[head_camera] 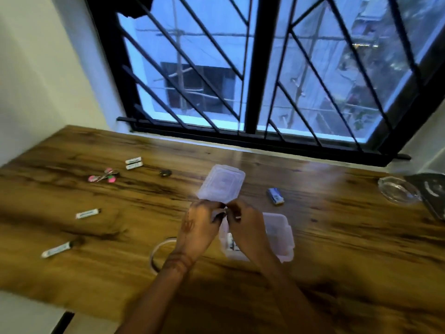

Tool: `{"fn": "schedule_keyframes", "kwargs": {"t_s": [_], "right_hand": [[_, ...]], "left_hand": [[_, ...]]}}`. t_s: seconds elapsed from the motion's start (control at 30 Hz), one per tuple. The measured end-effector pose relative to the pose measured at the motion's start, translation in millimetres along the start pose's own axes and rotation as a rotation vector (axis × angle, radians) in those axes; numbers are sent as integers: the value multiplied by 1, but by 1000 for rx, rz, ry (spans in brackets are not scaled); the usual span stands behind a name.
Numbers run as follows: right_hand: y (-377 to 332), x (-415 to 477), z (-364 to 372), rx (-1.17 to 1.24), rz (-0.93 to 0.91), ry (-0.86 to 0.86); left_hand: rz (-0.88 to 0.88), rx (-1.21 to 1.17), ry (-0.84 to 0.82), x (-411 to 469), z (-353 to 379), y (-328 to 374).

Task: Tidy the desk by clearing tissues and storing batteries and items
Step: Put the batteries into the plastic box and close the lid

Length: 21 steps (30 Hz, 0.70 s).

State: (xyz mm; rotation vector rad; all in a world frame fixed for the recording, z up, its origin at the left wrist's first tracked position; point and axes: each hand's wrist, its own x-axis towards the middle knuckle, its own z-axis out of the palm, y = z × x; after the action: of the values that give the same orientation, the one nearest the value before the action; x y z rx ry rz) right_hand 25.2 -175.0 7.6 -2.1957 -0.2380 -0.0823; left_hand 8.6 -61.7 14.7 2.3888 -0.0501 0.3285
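Wooden desk [337, 249] bears probable batteries [133, 161] (blurred); right hand [245, 226], pinching lid [220, 183], overlaps box [279, 235].

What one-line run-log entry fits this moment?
left hand: holds lid | right hand: holds lid | box: open, on desk | batteries: loose on desk

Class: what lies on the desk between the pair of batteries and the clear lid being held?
In the head view, one small dark object lies between the battery pair and the lid; too blurred to identify.
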Motion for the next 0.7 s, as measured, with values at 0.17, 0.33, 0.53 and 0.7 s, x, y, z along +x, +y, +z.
{"fn": "schedule_keyframes", "kwargs": {"t_s": [0.17, 0.33, 0.53, 0.7], "right_hand": [[-36, 17, 41, 96, -102, -142], [-65, 50, 100, 77, -151, -232], [-88, 122, 187, -172, -267, -288], [-106, 184, 246, -439, -382, -328]], "left_hand": [[-189, -1, 122, -14, -50, -36], [-360, -8, 229, -8, -93, -106], [-479, 121, 208, -10, -136, -197], [-439, 194, 28, -3, -160, -250]]}}
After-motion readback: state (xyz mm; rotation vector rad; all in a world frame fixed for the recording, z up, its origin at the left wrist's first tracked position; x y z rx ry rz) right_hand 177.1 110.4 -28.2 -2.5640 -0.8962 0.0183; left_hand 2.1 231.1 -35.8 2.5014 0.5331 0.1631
